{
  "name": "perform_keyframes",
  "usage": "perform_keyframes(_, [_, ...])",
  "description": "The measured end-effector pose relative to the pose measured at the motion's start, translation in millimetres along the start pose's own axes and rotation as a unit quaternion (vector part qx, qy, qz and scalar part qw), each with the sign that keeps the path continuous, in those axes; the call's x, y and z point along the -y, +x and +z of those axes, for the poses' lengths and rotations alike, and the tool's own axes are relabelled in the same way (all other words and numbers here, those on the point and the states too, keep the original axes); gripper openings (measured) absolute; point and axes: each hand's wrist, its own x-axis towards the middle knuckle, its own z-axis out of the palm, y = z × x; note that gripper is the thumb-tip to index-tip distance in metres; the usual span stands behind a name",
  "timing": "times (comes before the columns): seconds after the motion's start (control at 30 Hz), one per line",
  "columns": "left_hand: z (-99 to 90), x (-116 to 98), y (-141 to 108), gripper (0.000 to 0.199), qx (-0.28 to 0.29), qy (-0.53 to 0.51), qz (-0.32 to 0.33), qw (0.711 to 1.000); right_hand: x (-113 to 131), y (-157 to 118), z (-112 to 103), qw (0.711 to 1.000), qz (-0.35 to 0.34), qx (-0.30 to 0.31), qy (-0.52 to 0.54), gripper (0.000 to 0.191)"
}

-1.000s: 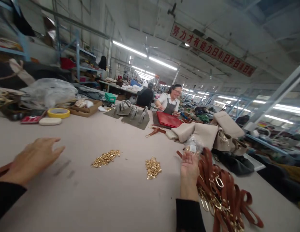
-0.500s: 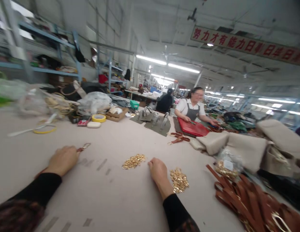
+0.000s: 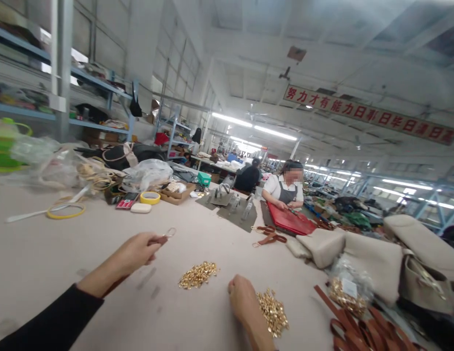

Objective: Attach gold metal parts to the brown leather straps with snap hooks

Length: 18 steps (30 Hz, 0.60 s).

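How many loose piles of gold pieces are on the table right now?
2: the left pile between both hands, and the right pile just right of the right hand, which may hide some pieces.

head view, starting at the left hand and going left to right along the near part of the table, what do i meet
Left hand, metal loop, left gold pile, right hand, right gold pile, clear bag of gold pieces, beige handbag.

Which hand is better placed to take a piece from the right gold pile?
Probably the right hand: it is beside the right gold pile, though its grip is hidden. The left hand is farther off and holds a brown strap.
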Motion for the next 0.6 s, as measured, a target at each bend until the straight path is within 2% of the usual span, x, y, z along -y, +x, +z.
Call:
perform_keyframes(0.07, [34.8,-25.5,-9.5,0.034,0.085,-0.091,0.005,0.992,-4.4,-7.5,-5.5,0.998,-0.014,-0.004,0.053,0.020])
perform_keyframes(0.13, [75.7,-46.3,-20.4,0.031,0.143,-0.162,0.008,0.976,-10.9,-16.6,-13.6,0.991,-0.018,-0.011,0.130,0.019])
perform_keyframes(0.23, [135.0,-63.2,-35.7,0.023,0.187,-0.239,0.005,0.953,-24.1,-31.4,-28.6,0.968,0.006,-0.024,0.250,0.027])
perform_keyframes(0.3, [164.7,-65.5,-43.8,0.022,0.202,-0.272,0.002,0.941,-33.2,-40.6,-38.1,0.950,0.028,-0.028,0.311,0.030])
perform_keyframes(0.37, [183.8,-62.7,-49.0,0.022,0.221,-0.291,-0.003,0.931,-40.5,-47.7,-45.3,0.930,0.048,-0.024,0.364,0.032])
perform_keyframes(0.43, [193.7,-57.2,-51.3,0.026,0.247,-0.300,-0.010,0.921,-44.6,-52.0,-49.0,0.910,0.063,-0.016,0.410,0.032])
perform_keyframes(0.6, [199.3,-47.0,-52.3,0.029,0.290,-0.302,-0.012,0.908,-38.8,-54.2,-47.5,0.841,0.049,0.029,0.539,0.024])
